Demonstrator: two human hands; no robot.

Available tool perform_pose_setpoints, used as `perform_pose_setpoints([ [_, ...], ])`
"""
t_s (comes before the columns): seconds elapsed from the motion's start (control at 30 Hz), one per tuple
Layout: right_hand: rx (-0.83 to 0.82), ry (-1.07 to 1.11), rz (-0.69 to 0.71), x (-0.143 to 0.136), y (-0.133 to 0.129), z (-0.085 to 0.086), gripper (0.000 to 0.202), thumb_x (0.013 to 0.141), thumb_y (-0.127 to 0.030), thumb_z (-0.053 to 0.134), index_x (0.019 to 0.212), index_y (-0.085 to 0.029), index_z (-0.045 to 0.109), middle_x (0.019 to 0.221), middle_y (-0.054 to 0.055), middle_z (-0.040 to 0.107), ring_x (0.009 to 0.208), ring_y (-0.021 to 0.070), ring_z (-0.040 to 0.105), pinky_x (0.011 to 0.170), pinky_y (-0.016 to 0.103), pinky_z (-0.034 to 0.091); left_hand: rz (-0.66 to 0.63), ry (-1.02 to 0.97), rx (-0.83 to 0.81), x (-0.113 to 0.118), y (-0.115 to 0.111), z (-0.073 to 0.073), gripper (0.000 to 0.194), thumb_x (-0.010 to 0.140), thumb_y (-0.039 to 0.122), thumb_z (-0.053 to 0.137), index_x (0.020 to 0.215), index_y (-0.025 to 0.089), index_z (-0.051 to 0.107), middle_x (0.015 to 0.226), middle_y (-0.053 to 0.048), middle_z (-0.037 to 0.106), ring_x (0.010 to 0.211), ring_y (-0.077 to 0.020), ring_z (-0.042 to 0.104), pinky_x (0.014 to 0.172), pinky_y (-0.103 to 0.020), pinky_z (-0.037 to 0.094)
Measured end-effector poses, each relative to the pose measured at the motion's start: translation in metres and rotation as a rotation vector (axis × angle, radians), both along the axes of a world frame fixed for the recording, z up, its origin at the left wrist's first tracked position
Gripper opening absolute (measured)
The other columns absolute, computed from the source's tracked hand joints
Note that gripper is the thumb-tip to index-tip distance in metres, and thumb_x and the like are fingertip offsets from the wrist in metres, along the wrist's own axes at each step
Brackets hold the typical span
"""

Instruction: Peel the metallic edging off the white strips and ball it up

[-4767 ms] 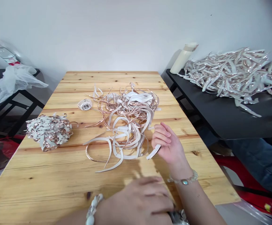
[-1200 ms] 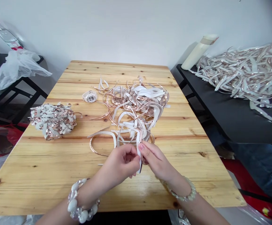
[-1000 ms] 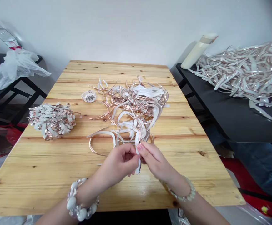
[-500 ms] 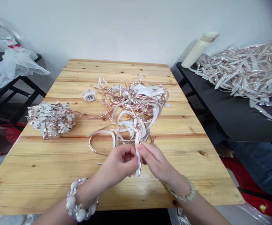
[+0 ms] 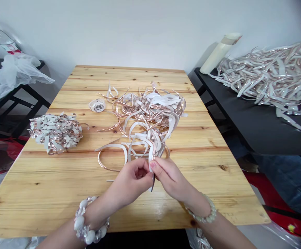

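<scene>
Between my two hands is a narrow strip [image 5: 151,152], white on one face and shiny rose gold along the edge. My left hand [image 5: 135,178] is closed, thumb and fingers pinching the strip's lower part. My right hand [image 5: 168,176] grips it slightly higher, thumb pressed on its edge. The strip's near end pokes out below the fingers; its far end runs into a tangled heap of similar strips [image 5: 163,103] just beyond my hands. One loose strip [image 5: 111,146] curls on the wood to the left of them.
On the wooden table [image 5: 207,193] lie a rolled bundle of strips [image 5: 57,133] at left and a white wristwatch [image 5: 98,105]. A black table [image 5: 254,135] at right bears a big strip pile [image 5: 277,76] and a white roll [image 5: 219,53]. A bottle [image 5: 2,36] and plastic bag [image 5: 18,74] are at left.
Both hands keep their grip on the strip and have barely moved. The strip's lower end has turned slightly, and its edge now looks dark.
</scene>
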State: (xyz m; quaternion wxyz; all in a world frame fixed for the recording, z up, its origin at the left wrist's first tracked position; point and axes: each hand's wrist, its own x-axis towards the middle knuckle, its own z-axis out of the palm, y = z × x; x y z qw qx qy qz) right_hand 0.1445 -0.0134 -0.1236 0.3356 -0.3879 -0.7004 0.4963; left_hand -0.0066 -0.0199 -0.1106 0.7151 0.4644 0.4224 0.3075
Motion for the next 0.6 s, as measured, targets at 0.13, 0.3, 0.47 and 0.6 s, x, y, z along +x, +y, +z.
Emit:
perform_pose_setpoints([
  [0.13,-0.125,0.090,-0.018,0.000,-0.001,0.001,0.037,0.098,-0.038,0.036,0.066,-0.019,0.038,0.057,-0.005,0.033,0.051,0.0081,0.031,0.048,0.023,0.028,-0.013,-0.012,0.071,-0.001,-0.003,0.003,0.014,0.077,0.021,0.053,0.066,0.016,0.045,0.058,0.005,0.044,0.052,-0.0061,0.040,0.049,-0.018,0.034],
  [0.3,-0.303,0.193,0.033,0.002,-0.003,0.007,0.044,0.095,-0.049,0.039,0.063,-0.019,0.041,0.055,-0.004,0.035,0.049,0.0078,0.032,0.044,0.022,0.027,0.037,0.303,0.661,-0.016,-0.004,0.005,0.005,0.085,0.015,0.050,0.085,0.015,0.055,0.077,-0.002,0.058,0.067,-0.0114,0.052,0.061,-0.024,0.044],
  [0.47,-0.435,0.212,0.241,0.007,-0.004,0.009,0.049,0.090,-0.056,0.045,0.060,-0.016,0.049,0.049,-0.002,0.046,0.043,0.0082,0.042,0.041,0.021,0.030,-0.012,0.486,1.220,-0.029,0.003,0.011,0.039,0.085,0.008,0.055,0.122,0.017,0.048,0.126,-0.012,0.055,0.123,-0.0230,0.045,0.105,-0.041,0.035],
  [0.6,-0.506,0.396,0.270,0.011,-0.005,0.009,0.051,0.090,-0.054,0.046,0.056,-0.016,0.051,0.045,-0.001,0.046,0.038,0.0070,0.036,0.039,0.022,0.027,-0.122,0.359,1.156,-0.032,0.004,0.017,0.022,0.088,0.009,0.054,0.109,0.017,0.053,0.098,-0.007,0.058,0.095,-0.0168,0.053,0.089,-0.033,0.045],
])
